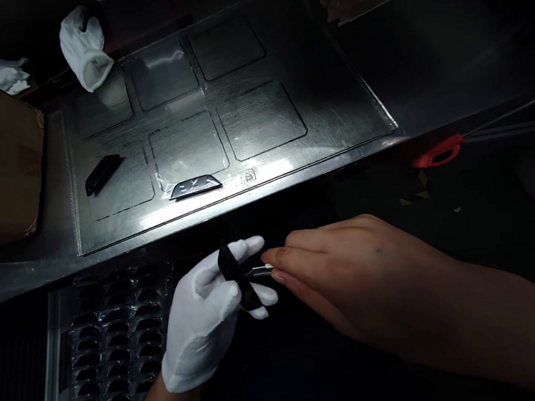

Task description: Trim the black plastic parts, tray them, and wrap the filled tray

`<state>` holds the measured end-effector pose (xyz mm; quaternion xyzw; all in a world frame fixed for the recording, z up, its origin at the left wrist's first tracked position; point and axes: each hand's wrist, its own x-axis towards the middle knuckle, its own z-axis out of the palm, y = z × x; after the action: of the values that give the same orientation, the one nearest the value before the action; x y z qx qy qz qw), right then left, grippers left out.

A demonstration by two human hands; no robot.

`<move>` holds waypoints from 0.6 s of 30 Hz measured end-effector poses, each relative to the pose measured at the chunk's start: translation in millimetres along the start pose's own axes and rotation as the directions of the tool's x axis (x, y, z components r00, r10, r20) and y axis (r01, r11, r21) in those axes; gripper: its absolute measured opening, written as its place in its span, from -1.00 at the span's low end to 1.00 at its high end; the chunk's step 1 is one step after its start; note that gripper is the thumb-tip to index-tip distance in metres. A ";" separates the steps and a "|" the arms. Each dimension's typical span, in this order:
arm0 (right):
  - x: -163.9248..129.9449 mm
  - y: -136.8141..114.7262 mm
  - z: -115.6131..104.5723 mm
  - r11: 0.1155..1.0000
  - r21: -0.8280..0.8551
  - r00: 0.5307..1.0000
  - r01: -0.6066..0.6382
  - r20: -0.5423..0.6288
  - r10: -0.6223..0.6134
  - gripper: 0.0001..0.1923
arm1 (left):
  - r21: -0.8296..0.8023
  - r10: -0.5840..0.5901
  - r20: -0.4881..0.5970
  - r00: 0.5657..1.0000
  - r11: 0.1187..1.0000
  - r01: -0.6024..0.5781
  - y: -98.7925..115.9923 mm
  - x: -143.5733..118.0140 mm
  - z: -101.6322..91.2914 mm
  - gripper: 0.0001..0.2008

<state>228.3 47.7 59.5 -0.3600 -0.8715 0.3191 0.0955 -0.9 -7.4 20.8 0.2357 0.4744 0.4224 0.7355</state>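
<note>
— While the left hand [208, 320], in a white glove, pinches a small black curved part [237, 279] between thumb and fingers, what does the right hand [345, 275] do?
— Bare, its fingertips are pressed together on a thin white-tipped stick [261, 270] touching that part.
— And the tray [57, 372] below the desk [222, 123]?
— Its pockets hold rows of dark parts [117, 360]; two more lie on the desk's clear sheet, a glove [85, 48] beyond
</note>
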 end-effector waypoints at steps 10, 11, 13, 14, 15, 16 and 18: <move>0.3 2.2 1.1 0.997 -0.071 0.999 0.003 0.047 0.001 -0.86 | 0.002 -0.087 -0.093 0.992 0.996 0.087 8.1 2.4 1.6 -0.65; 0.8 2.7 1.8 0.996 -0.088 0.999 0.005 0.040 -0.002 -0.86 | 0.013 -0.083 -0.101 0.991 0.996 0.085 8.1 2.9 1.3 -0.63; 2.0 3.4 3.6 0.993 -0.120 1.000 0.010 0.026 -0.007 -0.86 | 0.049 -0.049 -0.121 0.991 0.997 0.055 7.3 3.9 0.2 -0.61; 2.6 3.6 4.5 0.992 -0.130 1.000 0.011 0.019 -0.008 -0.86 | 0.066 -0.027 -0.125 0.992 0.997 0.035 6.5 4.2 -0.5 -0.61; 3.1 3.8 5.4 0.991 -0.135 1.000 0.012 0.016 -0.010 -0.85 | 0.078 -0.009 -0.128 0.992 0.997 0.019 5.8 4.4 -1.2 -0.61; 3.6 3.8 6.1 0.990 -0.139 1.000 0.013 0.012 -0.011 -0.84 | 0.079 0.000 -0.127 0.992 0.997 0.010 5.2 4.5 -1.9 -0.62; 4.2 3.6 7.0 0.989 -0.147 1.000 0.017 0.003 -0.017 -0.83 | 0.045 -0.002 -0.118 0.993 0.999 0.008 4.8 4.9 -2.7 -0.63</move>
<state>224.6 49.1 51.5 -0.3584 -0.8956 0.2536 0.0708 -4.3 -0.9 20.7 0.2256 0.5269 0.4229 0.7018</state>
